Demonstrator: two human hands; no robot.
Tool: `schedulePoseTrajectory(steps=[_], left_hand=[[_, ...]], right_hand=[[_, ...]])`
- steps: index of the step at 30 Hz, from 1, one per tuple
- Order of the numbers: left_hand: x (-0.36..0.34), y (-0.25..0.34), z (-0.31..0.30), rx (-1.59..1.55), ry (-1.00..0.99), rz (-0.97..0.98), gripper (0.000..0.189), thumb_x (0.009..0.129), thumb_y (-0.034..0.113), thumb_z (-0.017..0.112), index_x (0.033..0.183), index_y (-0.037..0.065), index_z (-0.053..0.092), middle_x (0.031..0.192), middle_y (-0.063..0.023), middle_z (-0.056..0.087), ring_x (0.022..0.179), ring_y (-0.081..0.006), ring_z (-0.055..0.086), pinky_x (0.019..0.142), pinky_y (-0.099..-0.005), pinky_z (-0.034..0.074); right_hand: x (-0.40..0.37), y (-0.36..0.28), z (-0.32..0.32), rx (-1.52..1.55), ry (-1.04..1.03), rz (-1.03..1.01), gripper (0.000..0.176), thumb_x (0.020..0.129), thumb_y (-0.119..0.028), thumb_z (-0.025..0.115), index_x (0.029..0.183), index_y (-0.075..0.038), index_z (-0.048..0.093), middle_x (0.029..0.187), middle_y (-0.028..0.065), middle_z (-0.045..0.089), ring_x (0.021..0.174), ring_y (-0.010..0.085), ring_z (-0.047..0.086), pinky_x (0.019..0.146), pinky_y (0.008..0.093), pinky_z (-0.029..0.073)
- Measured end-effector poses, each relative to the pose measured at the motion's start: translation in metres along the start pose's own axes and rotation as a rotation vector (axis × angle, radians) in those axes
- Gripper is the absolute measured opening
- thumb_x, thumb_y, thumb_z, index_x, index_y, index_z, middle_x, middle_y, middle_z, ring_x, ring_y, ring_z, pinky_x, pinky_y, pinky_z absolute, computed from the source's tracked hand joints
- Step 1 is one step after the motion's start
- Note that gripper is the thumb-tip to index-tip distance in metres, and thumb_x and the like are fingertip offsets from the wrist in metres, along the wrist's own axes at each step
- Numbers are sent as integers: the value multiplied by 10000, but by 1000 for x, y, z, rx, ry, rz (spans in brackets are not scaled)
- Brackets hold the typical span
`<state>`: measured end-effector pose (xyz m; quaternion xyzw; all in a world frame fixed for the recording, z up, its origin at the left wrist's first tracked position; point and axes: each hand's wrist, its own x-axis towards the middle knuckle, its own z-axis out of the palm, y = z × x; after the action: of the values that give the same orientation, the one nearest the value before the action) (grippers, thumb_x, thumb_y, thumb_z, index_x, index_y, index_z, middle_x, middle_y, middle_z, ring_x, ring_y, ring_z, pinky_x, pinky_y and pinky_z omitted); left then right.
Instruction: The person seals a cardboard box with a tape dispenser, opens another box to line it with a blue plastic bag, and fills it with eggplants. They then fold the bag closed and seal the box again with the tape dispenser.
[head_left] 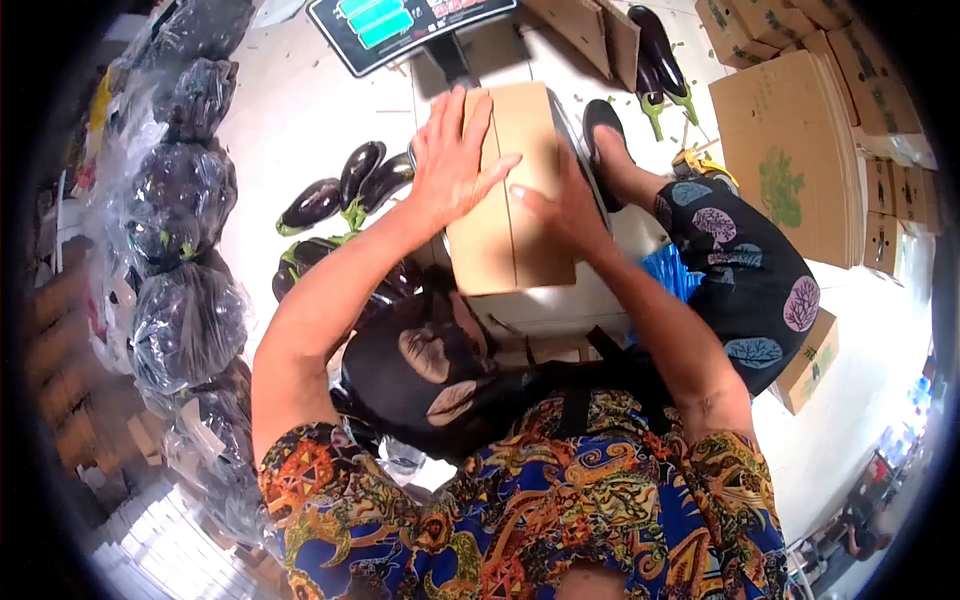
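A closed brown cardboard box [510,250] sits in front of me, its top flaps meeting along a lengthwise seam. My left hand [455,165] lies flat on the box's left side and top, fingers stretched out and thumb pointing at the seam. On the right edge rests my right hand [565,200], its thumb out over the top; its fingers are blurred along that edge. Beyond the box stands a weighing scale's display [400,30], lit green. Several dark purple eggplants [312,204] lie on the floor left of the box.
Plastic-wrapped bundles of eggplants [180,205] line the left side. Two eggplants [658,60] lie at the upper right near an upright cardboard piece [585,35]. Flattened cartons [790,160] lean at the right. A blue plastic bag [672,272] is beside my right leg.
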<state>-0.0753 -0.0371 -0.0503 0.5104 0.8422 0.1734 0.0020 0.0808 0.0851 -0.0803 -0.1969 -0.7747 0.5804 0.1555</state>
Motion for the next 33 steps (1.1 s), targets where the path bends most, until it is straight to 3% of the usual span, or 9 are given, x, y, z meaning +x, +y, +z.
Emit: schedulePoseTrajectory(steps=[2, 8, 11, 15, 20, 24, 27, 28, 33], left_hand=[[1, -4, 4, 23, 33, -11, 763, 901, 557, 504, 1493, 131, 280, 1525, -235, 206, 1399, -447, 202, 1095, -560, 203], [0, -3, 7, 138, 65, -3, 690, 918, 533, 497, 1494, 198, 319, 1542, -221, 227, 1413, -430, 213, 1085, -546, 237], [0, -7, 2, 156, -3, 5, 686, 920, 544, 495, 1498, 221, 315, 1551, -192, 229, 1420, -410, 212, 1090, -542, 239], [1, -4, 0, 146, 12, -12, 667, 924, 557, 483, 1497, 255, 321, 1564, -165, 220, 1425, -398, 209, 1094, -544, 234], [25, 12, 6, 90, 86, -69, 626, 930, 484, 494, 1430, 122, 389, 1433, -285, 336, 1342, -458, 302, 1080, -548, 247], [19, 3, 16, 128, 166, 19, 550, 926, 331, 519, 1428, 142, 400, 1449, -270, 334, 1343, -468, 303, 1074, -550, 255], [20, 2, 15, 145, 157, 50, 563, 914, 293, 548, 1438, 156, 393, 1455, -263, 332, 1346, -460, 307, 1071, -546, 262], [18, 1, 15, 164, 163, 55, 578, 914, 294, 566, 1449, 170, 387, 1457, -250, 336, 1339, -450, 321, 1069, -535, 268], [18, -11, 7, 155, 108, 115, 586, 938, 396, 540, 1457, 171, 386, 1456, -211, 351, 1340, -405, 332, 1072, -508, 267]], right_hand=[[16, 16, -5, -23, -66, -14, 977, 776, -343, 739, 1480, 19, 166, 1427, 266, 373, 1315, 390, 404, 1085, 443, 328], [14, -3, -9, 8, -86, 44, 943, 796, -291, 738, 1471, 38, 168, 1425, 261, 378, 1322, 377, 398, 1098, 437, 306], [16, 3, -12, 73, -121, -63, 920, 814, -333, 717, 1468, 38, 187, 1419, 264, 387, 1315, 376, 406, 1096, 434, 303], [16, 13, -6, -50, -12, -124, 886, 856, -422, 663, 1464, 34, 207, 1415, 279, 393, 1306, 388, 412, 1085, 432, 315], [10, 3, -5, -232, 3, 41, 890, 883, -509, 599, 1460, 44, 206, 1414, 303, 386, 1298, 421, 412, 1069, 447, 347], [9, 3, -1, -459, 43, -19, 865, 891, -494, 584, 1463, 30, 199, 1393, 301, 409, 1253, 427, 460, 1040, 462, 385], [10, -3, -7, -408, 1, 81, 854, 888, -485, 586, 1464, 17, 205, 1382, 293, 421, 1230, 427, 482, 1025, 467, 400], [10, -9, -8, -344, 1, 73, 760, 906, -411, 576, 1437, 35, 265, 1380, 286, 432, 1282, 418, 434, 1067, 440, 345], [8, -7, -8, -364, 18, 27, 703, 921, -367, 558, 1435, 21, 276, 1384, 281, 430, 1290, 418, 426, 1071, 441, 338]])
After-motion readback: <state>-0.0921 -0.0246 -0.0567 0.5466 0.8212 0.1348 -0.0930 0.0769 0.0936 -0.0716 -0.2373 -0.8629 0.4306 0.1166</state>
